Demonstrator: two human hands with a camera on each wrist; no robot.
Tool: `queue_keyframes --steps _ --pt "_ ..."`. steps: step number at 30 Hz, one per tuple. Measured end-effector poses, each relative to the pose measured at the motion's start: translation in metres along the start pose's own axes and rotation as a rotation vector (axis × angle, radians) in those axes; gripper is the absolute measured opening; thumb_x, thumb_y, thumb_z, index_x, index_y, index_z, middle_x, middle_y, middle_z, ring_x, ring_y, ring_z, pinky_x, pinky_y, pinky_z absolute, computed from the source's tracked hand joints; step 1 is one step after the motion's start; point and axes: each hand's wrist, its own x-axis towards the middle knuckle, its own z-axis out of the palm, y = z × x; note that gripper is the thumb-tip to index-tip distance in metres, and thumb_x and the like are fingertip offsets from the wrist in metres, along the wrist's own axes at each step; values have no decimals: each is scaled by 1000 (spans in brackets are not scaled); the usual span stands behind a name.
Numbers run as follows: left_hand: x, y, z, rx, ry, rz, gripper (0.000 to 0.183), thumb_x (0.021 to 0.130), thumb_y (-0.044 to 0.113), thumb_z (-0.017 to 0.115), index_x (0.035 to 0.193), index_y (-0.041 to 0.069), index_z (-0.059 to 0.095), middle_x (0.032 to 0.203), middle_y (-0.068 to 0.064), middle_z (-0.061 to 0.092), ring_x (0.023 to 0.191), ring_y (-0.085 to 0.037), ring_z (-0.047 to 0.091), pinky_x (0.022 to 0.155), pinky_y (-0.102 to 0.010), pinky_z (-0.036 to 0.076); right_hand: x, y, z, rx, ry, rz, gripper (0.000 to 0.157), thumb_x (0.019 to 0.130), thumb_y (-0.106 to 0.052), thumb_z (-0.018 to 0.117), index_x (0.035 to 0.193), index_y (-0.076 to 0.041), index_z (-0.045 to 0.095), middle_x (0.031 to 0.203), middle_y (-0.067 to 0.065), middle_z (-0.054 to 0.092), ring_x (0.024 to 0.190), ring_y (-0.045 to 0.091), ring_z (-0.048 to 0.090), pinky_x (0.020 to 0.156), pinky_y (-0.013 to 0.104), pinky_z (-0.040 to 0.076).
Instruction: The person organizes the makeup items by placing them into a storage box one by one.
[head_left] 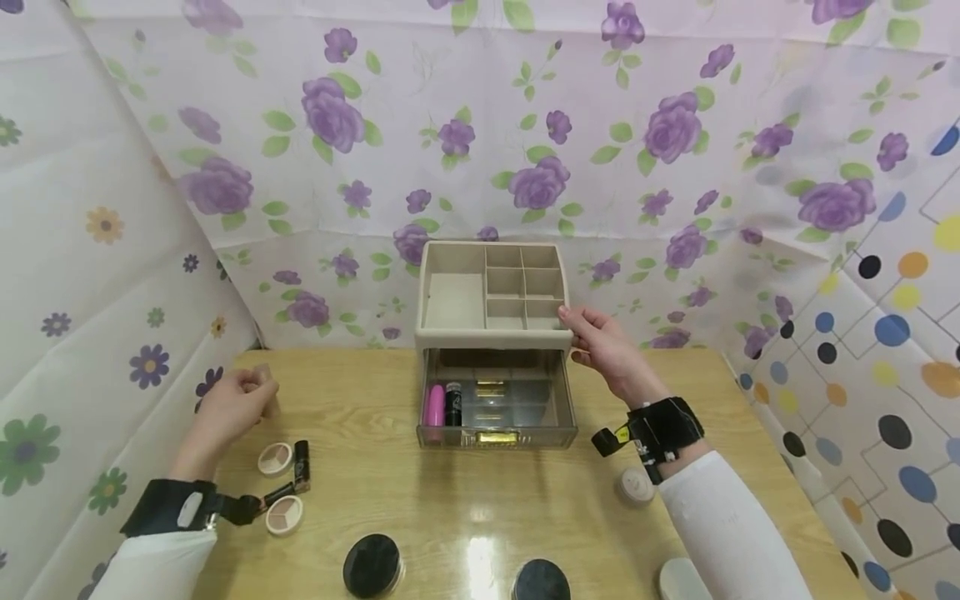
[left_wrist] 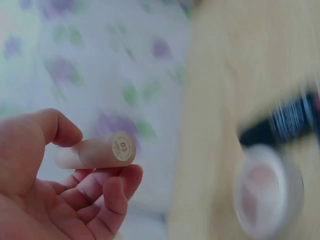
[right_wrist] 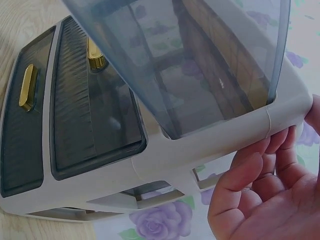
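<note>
My left hand is raised over the left side of the table. Between thumb and fingers it holds a small beige lipstick tube, whose round end label reads 03. A cream makeup organizer stands at the back, its top divided into compartments. Its clear upper drawer is pulled out, with a pink tube and a black tube at the left inside. With thumb on top and fingers below, my right hand grips the organizer's upper right edge. Two lower drawers show gold handles.
Two round three-colour compacts lie at left beside a black tube and a thinner dark tube. Black-lidded round jars stand near the front. Small white round containers sit at right. Floral cloth hangs behind the table.
</note>
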Motion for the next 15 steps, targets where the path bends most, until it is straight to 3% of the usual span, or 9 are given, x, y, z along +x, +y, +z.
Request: queue_keyframes --steps 6,10,15 --pt "-24 56 11 -216 -37 171 37 103 20 47 131 -4 45 97 -18 60 85 -22 59 69 -29 54 0 0 0 -54 19 -5 51 92 -56 62 108 -9 56 88 -3 55 79 12 50 68 28 44" --pt "-33 89 16 -278 -96 234 49 103 21 49 145 0 34 102 -18 62 88 -22 60 73 -28 51 0 -1 0 -57 21 -9 50 92 -56 63 106 -9 56 87 -4 53 79 12 48 66 26 44" --pt "-45 125 21 -302 -140 304 55 104 24 53 152 11 29 98 -16 66 77 -23 62 64 -30 53 0 -1 1 -70 22 2 52 91 -57 63 108 -8 56 89 -3 53 81 15 49 68 28 45"
